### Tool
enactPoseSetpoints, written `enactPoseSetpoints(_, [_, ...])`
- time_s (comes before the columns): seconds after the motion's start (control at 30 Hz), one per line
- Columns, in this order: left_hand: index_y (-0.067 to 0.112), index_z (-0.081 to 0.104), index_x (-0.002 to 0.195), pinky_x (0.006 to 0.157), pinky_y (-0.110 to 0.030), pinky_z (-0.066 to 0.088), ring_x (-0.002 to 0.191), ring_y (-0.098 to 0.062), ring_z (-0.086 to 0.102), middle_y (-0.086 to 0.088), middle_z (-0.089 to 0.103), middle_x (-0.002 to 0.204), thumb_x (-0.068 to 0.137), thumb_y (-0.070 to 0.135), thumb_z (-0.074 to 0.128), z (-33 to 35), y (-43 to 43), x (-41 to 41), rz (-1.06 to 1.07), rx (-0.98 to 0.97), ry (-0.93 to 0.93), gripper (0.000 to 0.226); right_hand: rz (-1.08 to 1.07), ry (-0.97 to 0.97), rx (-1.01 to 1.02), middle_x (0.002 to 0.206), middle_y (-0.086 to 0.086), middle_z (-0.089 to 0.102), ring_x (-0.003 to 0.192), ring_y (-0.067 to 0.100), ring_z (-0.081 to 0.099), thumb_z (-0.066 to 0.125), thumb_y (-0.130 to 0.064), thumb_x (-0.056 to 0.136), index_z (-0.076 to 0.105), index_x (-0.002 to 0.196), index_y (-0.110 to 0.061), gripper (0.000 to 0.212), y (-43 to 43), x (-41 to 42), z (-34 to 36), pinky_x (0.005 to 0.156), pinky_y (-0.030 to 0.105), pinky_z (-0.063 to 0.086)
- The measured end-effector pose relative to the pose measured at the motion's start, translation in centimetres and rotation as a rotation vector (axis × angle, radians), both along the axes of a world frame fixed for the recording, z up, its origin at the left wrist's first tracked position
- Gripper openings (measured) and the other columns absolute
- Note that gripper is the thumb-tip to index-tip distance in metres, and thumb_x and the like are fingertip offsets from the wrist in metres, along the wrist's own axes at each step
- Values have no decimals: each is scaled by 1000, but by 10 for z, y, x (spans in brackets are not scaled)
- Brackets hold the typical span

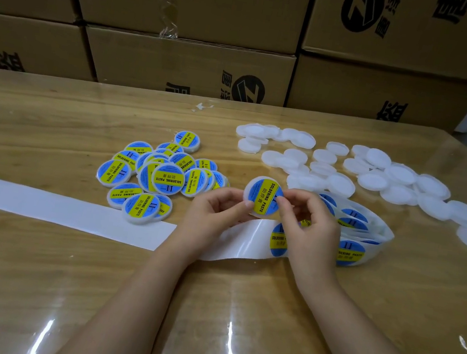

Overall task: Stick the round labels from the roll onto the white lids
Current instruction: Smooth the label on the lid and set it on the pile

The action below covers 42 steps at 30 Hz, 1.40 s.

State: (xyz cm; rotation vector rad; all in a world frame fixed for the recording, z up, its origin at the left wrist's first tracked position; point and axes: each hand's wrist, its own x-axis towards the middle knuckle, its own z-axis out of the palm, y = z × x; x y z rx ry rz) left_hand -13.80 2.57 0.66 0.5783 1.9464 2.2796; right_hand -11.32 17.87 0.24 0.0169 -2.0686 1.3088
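White lid, label on, held above wooden table between left hand and right hand, both pinching it. Glossy clear film covers table; cardboard boxes stacked behind.

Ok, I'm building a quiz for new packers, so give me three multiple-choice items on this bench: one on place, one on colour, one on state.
1. Where is the pile of labelled lids against the plain lids? A to their left; B to their right; C on the boxes.
2. The labels are: A red and white; B blue and yellow; C green and black.
3. The lid between the left hand and right hand is: A bare; B cracked; C labelled.
Key: 1 A, the pile sits left of them; 2 B, blue discs with a yellow band; 3 C, its label shows.
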Motion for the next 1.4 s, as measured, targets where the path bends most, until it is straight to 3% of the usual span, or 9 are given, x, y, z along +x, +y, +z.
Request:
enactPoseSetpoints(0.2, [19,69,87,76,-20,53,83,-10,70,6,74,82,87,-1,60,0,3,0,48,-61,107,22,-45,-17,79,80,-3,64,75,16,59,68,-17,86,65,93,-16,7,0,0,0,68,33,51])
enactPoseSetpoints(0.4, [23,70,83,75,-20,53,78,-7,67,8,72,78,86,0,63,2,2,0,67,-104,130,24,-40,-41,127,74,-7,58,71,16,57,67,-26,85,59,93,-18,14,0,-1,0,63,40,51])
enactPoseSetpoints(0.57, [18,70,84,70,-19,53,74,-10,68,3,71,75,86,13,62,4,-4,-1,91,12,43,10,-22,-36,164,65,-5,48,59,10,49,69,-32,83,55,105,-18,30,1,1,0,56,31,44])
enactPoseSetpoints(0.77, [20,76,80,71,-18,52,75,-10,67,0,71,76,75,32,63,1,-5,-3,1,82,-88,18,74,143,264,82,-3,53,59,13,47,52,-28,93,58,126,-17,36,-2,8,3,59,23,43])
enactPoseSetpoints(1.03, [11,67,83,70,-19,52,73,-9,67,1,71,75,79,33,57,-3,-6,-7,27,141,-78,25,89,236,279,80,0,51,60,10,44,42,-20,96,66,114,-12,31,0,7,3,56,17,35])
enactPoseSetpoints(1.2, [20,70,66,67,-18,51,67,-7,64,4,68,68,82,33,53,-4,-5,-7,31,164,-72,27,129,267,311,78,3,51,61,11,46,46,-17,94,71,102,-8,28,-3,8,1,58,17,37])
enactPoseSetpoints(1.4, [10,57,76,85,-35,51,81,-20,61,-7,62,74,86,35,51,-9,-1,-7,-3,168,-74,28,226,264,393,75,4,47,67,13,47,49,-22,93,72,108,-14,29,-7,9,2,61,34,44])
